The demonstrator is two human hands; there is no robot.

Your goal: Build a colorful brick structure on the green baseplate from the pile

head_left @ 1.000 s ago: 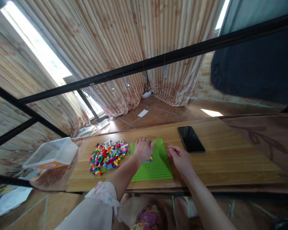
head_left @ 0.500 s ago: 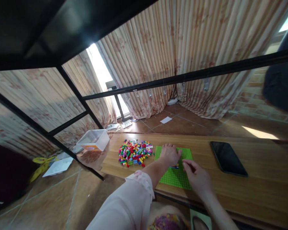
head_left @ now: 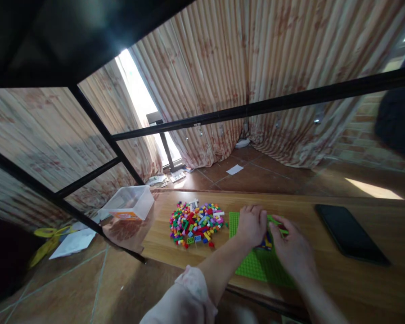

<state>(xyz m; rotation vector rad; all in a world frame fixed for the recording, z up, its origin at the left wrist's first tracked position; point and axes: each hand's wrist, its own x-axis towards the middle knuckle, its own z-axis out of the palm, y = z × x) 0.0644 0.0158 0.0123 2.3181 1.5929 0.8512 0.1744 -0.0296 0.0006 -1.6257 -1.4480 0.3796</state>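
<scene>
A studded green baseplate [head_left: 256, 265] lies on the wooden tabletop, with a small cluster of blue and yellow toy bricks [head_left: 266, 243] on it, partly covered by my hands. My left hand [head_left: 251, 225] is closed over the plate beside this cluster, fingers curled; what lies under them is hidden. At the plate's right side, my right hand [head_left: 292, 245] is closed, thumb and fingertips curled in towards the bricks. Green shows by those fingertips, but what they grip is not clear. To the left is a pile of loose multicoloured toy bricks [head_left: 195, 225].
A black phone [head_left: 349, 234] lies at the right of the table [head_left: 175, 252]. Beyond the left end stands a clear plastic box [head_left: 135, 202]. Black metal bars [head_left: 222, 117] cross in front of the curtains, and a dark surface hangs overhead.
The view has shifted, so the table things appear lower and further right. My right hand has moved in closer to my left hand, over the bricks on the plate.
</scene>
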